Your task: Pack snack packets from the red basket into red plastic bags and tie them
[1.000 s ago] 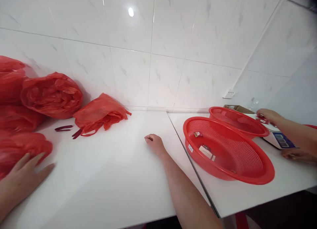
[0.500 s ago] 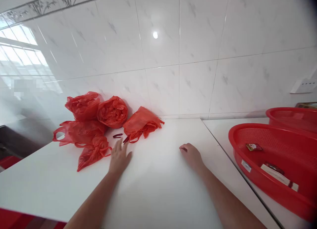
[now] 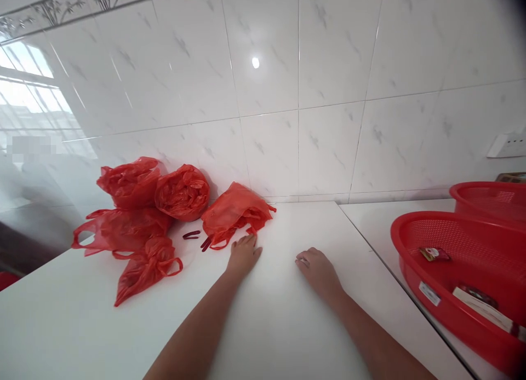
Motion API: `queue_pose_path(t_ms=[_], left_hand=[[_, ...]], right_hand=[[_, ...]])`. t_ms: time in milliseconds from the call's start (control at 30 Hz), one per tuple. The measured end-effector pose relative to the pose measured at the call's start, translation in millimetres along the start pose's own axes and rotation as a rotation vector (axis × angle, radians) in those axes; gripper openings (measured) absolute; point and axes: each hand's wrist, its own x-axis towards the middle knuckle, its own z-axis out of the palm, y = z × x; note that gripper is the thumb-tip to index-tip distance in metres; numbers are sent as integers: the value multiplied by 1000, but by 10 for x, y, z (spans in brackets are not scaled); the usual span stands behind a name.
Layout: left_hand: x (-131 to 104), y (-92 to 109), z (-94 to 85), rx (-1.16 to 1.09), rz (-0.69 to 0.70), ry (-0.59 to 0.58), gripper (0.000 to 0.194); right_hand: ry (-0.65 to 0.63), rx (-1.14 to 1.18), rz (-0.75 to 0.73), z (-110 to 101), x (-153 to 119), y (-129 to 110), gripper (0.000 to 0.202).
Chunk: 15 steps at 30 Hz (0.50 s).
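Note:
My left hand [image 3: 243, 258] is at the near edge of a crumpled red plastic bag [image 3: 236, 207] that lies against the wall. Its fingers stretch forward to the bag, with the thumb apart. Whether the fingertips touch the plastic is hard to tell. My right hand [image 3: 318, 269] rests on the white table [image 3: 271, 320], fingers loosely bent, a small gap showing beside the thumb. I see nothing held in it. Left of the bag lie a dark red V-shaped strip [image 3: 191, 235] and a second dark red piece [image 3: 206, 243], partly beside the bag's handle.
More red plastic bags stand piled at the left: a full one [image 3: 129, 183], a rounded one [image 3: 183, 193] and a knotted one [image 3: 148, 268]. A red plastic basket [image 3: 415, 259] holding small packets [image 3: 434, 254] stands right, with another basket [image 3: 485, 194] behind. White tiles [image 3: 271, 155] close the back.
My left hand has moved right, from beside the dark red strips to the front of the nearest bag. The right hand stays about where it was, its fingers slightly looser. The view has shifted slightly.

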Motion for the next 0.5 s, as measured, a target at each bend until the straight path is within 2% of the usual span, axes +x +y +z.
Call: queue_pose_path(t_ms=[67,133,200,233,300,367,433,500], left_hand=[[-137,170,9,-32,117,-21,35],[-264,346,26,-98,309,-34,28],[-341,478,33,-163,472,-23,17],[-355,515,31,-185,511,9,15],[-336,525,15,-211,492,105,20],[-264,463,1,-218,393,197,20],[-156,361,7,-211,283,210,18],[-25,253,38,-215,219,169,27]], right_hand=[[24,-8,-82,82,43,-56,20],[60,-28,-159,174,103,-111,25],[114,-39,-176,257,173,-150,32],[136,-35,-166,291,207,-161,34],[146,-20,-144,336,269,-175,39],[102,-20,-146,356,313,-187,45],[30,-28,-128,359,335,-207,53],[-26,-17,-65,350,328,-231,59]])
